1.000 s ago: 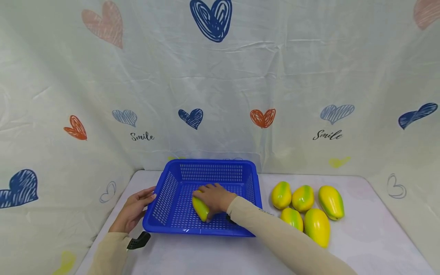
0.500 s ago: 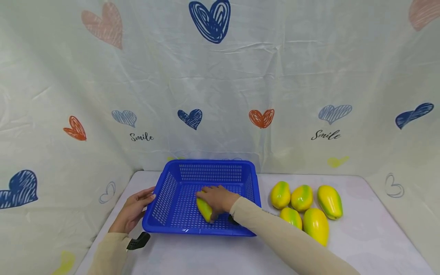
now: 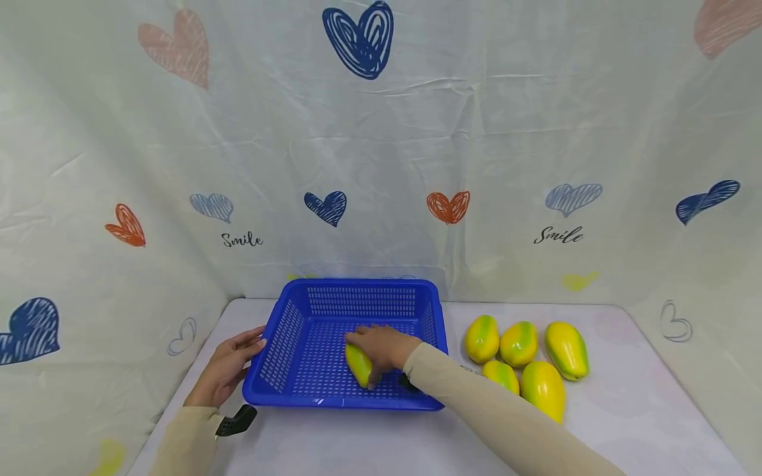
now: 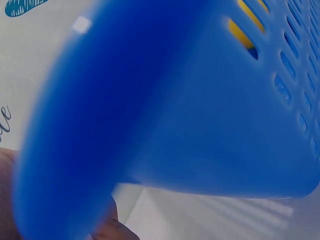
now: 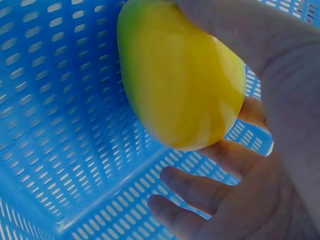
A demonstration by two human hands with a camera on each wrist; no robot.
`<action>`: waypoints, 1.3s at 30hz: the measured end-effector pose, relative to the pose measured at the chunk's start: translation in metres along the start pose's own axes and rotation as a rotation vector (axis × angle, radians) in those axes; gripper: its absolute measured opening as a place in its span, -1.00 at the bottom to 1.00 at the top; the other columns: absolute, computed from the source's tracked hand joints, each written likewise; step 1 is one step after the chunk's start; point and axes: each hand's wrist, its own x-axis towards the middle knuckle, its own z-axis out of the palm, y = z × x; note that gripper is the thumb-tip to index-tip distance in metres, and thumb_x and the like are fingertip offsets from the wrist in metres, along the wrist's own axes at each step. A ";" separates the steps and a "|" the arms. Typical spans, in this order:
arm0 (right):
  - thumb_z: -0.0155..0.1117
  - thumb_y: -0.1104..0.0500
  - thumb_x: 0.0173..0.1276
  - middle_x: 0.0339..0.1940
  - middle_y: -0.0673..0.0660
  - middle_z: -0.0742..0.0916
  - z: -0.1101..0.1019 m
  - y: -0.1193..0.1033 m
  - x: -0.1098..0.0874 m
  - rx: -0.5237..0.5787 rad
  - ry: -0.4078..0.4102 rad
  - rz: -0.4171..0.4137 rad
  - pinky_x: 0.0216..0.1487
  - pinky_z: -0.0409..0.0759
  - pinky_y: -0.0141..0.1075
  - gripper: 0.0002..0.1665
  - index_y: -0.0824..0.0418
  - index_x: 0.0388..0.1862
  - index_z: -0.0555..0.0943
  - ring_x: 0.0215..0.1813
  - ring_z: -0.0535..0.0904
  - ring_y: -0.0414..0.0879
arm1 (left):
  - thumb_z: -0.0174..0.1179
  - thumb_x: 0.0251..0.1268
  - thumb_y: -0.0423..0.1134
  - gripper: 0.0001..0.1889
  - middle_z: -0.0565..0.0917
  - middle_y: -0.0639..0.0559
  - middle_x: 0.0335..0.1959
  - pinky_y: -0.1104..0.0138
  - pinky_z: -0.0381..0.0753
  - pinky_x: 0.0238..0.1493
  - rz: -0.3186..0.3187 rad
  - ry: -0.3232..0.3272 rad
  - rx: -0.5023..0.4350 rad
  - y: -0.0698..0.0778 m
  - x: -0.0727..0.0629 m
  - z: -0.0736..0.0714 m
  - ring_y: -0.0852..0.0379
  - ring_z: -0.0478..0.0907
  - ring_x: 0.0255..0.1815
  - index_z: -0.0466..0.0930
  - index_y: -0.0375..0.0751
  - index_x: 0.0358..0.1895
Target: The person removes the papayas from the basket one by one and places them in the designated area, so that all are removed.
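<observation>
A blue plastic basket with slotted walls stands on the table. At its left rim my left hand holds the edge; in the left wrist view, skin shows on both sides of the blurred rim. My right hand reaches inside and grips a yellow-green papaya over the basket floor. From the right wrist, the papaya lies between thumb and fingers, with two fingers spread below it. Whether it touches the floor I cannot tell.
Several more papayas lie grouped on the white table, right of the basket. The right sleeve passes in front of them. A white curtain with printed hearts hangs behind the table.
My right hand has shifted a little to the right inside the basket, with the papaya in its grip. The left hand stays at the rim. The whole head view has drifted slightly.
</observation>
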 end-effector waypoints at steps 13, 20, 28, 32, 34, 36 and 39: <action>0.79 -0.09 0.05 0.41 0.02 0.60 0.000 0.003 -0.006 -0.011 -0.019 0.035 0.46 0.53 -0.03 0.04 -0.11 0.49 0.44 0.23 0.61 -0.01 | 0.03 0.72 -0.15 -0.35 0.26 -0.45 0.57 -0.19 0.35 0.53 -0.004 0.003 0.001 -0.001 -0.001 0.001 -0.03 0.53 0.24 0.10 -0.35 0.67; 0.78 -0.08 0.06 0.45 0.03 0.60 0.000 0.003 -0.009 -0.008 -0.020 0.048 0.51 0.47 0.03 0.05 -0.10 0.51 0.43 0.31 0.60 0.03 | 0.02 0.73 -0.17 -0.35 0.23 -0.45 0.59 -0.22 0.31 0.55 -0.007 0.007 -0.010 -0.002 0.000 0.002 -0.18 0.45 0.36 0.08 -0.35 0.68; 0.78 -0.11 0.05 0.45 0.01 0.59 0.001 0.003 -0.012 -0.033 -0.016 0.074 0.52 0.46 0.05 0.07 -0.11 0.51 0.43 0.37 0.58 0.04 | 0.02 0.73 -0.16 -0.35 0.25 -0.45 0.58 -0.20 0.34 0.53 -0.003 0.005 -0.004 -0.001 0.000 0.002 -0.08 0.51 0.27 0.09 -0.35 0.68; 0.78 -0.13 0.06 0.49 0.01 0.57 0.000 0.003 -0.015 -0.048 -0.024 0.084 0.56 0.40 0.08 0.11 -0.11 0.55 0.41 0.45 0.53 0.09 | 0.02 0.73 -0.15 -0.35 0.23 -0.45 0.59 -0.20 0.34 0.54 -0.004 0.004 -0.005 0.000 -0.001 0.001 -0.08 0.50 0.28 0.08 -0.35 0.68; 0.77 -0.15 0.06 0.49 0.01 0.57 0.000 0.003 -0.017 -0.064 -0.028 0.080 0.57 0.38 0.09 0.11 -0.11 0.56 0.41 0.48 0.50 0.12 | 0.02 0.73 -0.15 -0.35 0.22 -0.45 0.59 -0.20 0.34 0.54 -0.004 0.003 -0.007 0.000 -0.001 0.001 -0.08 0.50 0.28 0.08 -0.34 0.68; 0.76 -0.17 0.06 0.48 0.01 0.58 -0.001 0.002 -0.019 -0.090 -0.029 0.074 0.58 0.37 0.10 0.09 -0.12 0.55 0.42 0.51 0.49 0.13 | 0.03 0.73 -0.15 -0.34 0.22 -0.45 0.60 -0.20 0.33 0.54 -0.004 0.000 -0.007 0.000 -0.001 0.000 -0.08 0.50 0.28 0.08 -0.34 0.68; 0.75 -0.20 0.06 0.48 0.00 0.57 -0.001 0.002 -0.021 -0.127 -0.031 0.070 0.58 0.37 0.09 0.09 -0.14 0.54 0.41 0.53 0.46 0.13 | 0.03 0.72 -0.16 -0.34 0.22 -0.45 0.60 -0.21 0.32 0.55 -0.005 0.000 -0.012 0.000 0.000 0.000 -0.10 0.49 0.30 0.08 -0.34 0.68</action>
